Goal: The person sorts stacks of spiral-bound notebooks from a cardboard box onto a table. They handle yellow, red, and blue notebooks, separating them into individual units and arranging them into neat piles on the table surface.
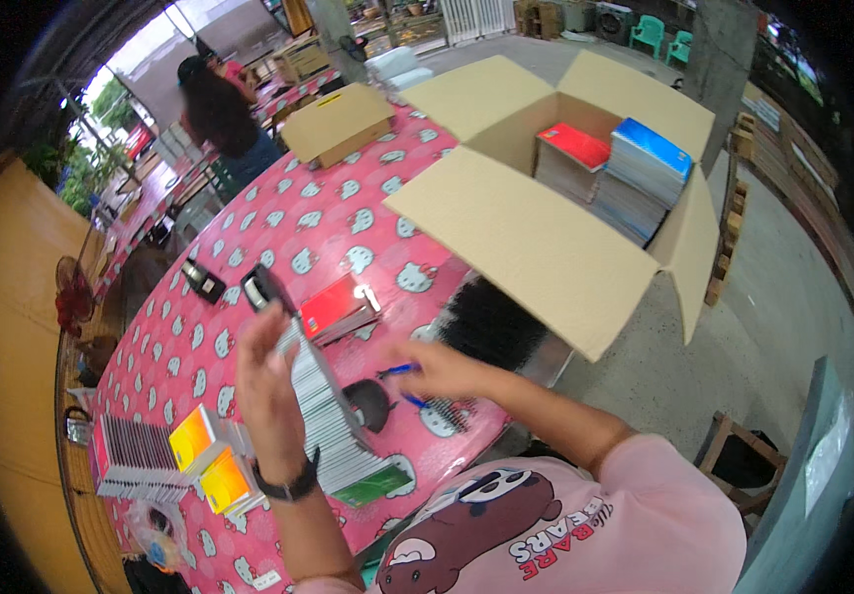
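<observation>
My left hand (pixel 270 381), with a dark band at its wrist, is raised beside a long row of thin booklets (pixel 326 406). Its fingers are stretched upward, slightly blurred, with nothing visible in them. A green-covered booklet (pixel 375 485) ends the row nearest me. My right hand (pixel 442 370) reaches in over the table beyond a black round object (pixel 369 405). By its fingertips is a slim blue item (pixel 403 369) with a dark end; motion blur hides whether the fingers grip it. A second blue piece (pixel 415 401) shows just below. Red-covered booklets (pixel 338 307) lie past the row.
An open carton (pixel 526 247) holds red and blue booklet stacks. Left are yellow booklets (pixel 211 460) and a purple-edged row (pixel 135 455). A black bottle (pixel 204 281), a black bristly mat (pixel 491 322) and a smaller carton (pixel 338 124) share the pink-patterned table (pixel 249 238). Another person (pixel 221 119) stands beyond.
</observation>
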`<action>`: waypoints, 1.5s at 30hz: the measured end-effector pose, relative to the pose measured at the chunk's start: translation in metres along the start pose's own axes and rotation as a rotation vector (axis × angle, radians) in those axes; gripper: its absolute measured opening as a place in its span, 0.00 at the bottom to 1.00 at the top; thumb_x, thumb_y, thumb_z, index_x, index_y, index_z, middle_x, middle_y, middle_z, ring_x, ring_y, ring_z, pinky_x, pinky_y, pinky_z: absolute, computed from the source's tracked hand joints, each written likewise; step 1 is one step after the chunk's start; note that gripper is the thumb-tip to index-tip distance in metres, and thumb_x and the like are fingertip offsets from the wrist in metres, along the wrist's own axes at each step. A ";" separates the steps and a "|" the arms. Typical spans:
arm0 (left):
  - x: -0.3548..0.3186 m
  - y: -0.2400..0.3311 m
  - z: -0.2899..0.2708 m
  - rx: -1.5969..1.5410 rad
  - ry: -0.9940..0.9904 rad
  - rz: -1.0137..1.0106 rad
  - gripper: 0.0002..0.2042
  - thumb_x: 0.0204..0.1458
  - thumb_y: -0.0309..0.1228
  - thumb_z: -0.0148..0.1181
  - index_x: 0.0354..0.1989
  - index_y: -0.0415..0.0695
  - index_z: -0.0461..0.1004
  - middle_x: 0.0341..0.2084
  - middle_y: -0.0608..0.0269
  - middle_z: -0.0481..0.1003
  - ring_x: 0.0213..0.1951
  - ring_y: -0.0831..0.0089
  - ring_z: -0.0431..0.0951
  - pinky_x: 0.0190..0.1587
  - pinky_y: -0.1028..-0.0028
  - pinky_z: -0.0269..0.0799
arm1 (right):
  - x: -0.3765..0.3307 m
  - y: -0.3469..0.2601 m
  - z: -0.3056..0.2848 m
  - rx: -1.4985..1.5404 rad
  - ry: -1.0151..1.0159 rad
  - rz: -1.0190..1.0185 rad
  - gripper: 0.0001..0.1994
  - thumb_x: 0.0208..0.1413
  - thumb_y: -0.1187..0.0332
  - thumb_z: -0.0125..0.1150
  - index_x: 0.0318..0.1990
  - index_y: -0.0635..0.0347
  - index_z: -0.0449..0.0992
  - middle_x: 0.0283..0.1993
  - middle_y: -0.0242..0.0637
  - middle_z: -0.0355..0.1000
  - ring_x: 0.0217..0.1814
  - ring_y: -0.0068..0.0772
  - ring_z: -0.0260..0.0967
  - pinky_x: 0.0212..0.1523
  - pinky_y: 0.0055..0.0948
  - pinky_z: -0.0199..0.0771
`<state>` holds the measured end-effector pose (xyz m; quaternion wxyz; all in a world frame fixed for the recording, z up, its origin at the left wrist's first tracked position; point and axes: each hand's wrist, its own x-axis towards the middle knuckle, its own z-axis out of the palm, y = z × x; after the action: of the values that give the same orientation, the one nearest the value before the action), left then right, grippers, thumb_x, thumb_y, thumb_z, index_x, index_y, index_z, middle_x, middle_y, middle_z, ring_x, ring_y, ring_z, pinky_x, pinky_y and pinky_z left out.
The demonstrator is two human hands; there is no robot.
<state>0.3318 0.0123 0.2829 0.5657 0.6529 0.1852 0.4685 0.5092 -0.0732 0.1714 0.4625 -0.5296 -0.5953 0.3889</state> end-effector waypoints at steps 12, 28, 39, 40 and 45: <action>0.234 -0.083 0.420 0.036 -0.162 -0.901 0.31 0.47 0.45 0.49 0.53 0.33 0.56 0.50 0.43 0.60 0.52 0.59 0.61 0.52 0.61 0.58 | -0.327 -0.055 -0.192 0.396 0.108 -0.586 0.20 0.45 0.64 0.59 0.45 0.66 0.68 0.36 0.51 0.71 0.42 0.46 0.67 0.45 0.41 0.64; 0.241 -0.283 0.512 -0.326 0.137 -0.946 0.40 0.47 0.61 0.31 0.60 0.37 0.50 0.58 0.53 0.55 0.59 0.53 0.53 0.59 0.57 0.46 | -0.363 -0.013 -0.255 0.468 0.657 -0.487 0.16 0.43 0.62 0.57 0.38 0.64 0.69 0.32 0.49 0.70 0.37 0.40 0.67 0.42 0.37 0.66; 0.223 -0.312 0.467 0.102 0.113 -0.704 0.45 0.47 0.66 0.22 0.56 0.35 0.56 0.56 0.49 0.58 0.58 0.57 0.57 0.58 0.65 0.52 | -0.362 0.004 -0.257 0.589 0.682 -0.403 0.16 0.44 0.63 0.56 0.37 0.66 0.69 0.32 0.50 0.70 0.37 0.40 0.67 0.42 0.35 0.66; 0.213 -0.296 0.467 0.152 0.186 -0.687 0.44 0.47 0.66 0.23 0.55 0.34 0.57 0.55 0.47 0.59 0.57 0.56 0.58 0.57 0.64 0.53 | -0.363 0.004 -0.257 0.591 0.686 -0.403 0.16 0.44 0.63 0.56 0.37 0.66 0.69 0.32 0.50 0.70 0.37 0.40 0.67 0.42 0.35 0.66; 0.208 -0.270 0.439 -0.385 0.272 -0.795 0.49 0.39 0.71 0.34 0.58 0.36 0.53 0.57 0.48 0.56 0.57 0.57 0.59 0.55 0.57 0.55 | -0.352 0.004 -0.258 0.616 0.600 -0.482 0.16 0.45 0.62 0.55 0.37 0.65 0.69 0.33 0.49 0.71 0.38 0.39 0.67 0.41 0.34 0.66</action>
<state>0.8730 0.0036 0.1547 0.7829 0.3468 0.4034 0.3226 0.7630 -0.4282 0.1884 0.8254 -0.3040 -0.3989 0.2593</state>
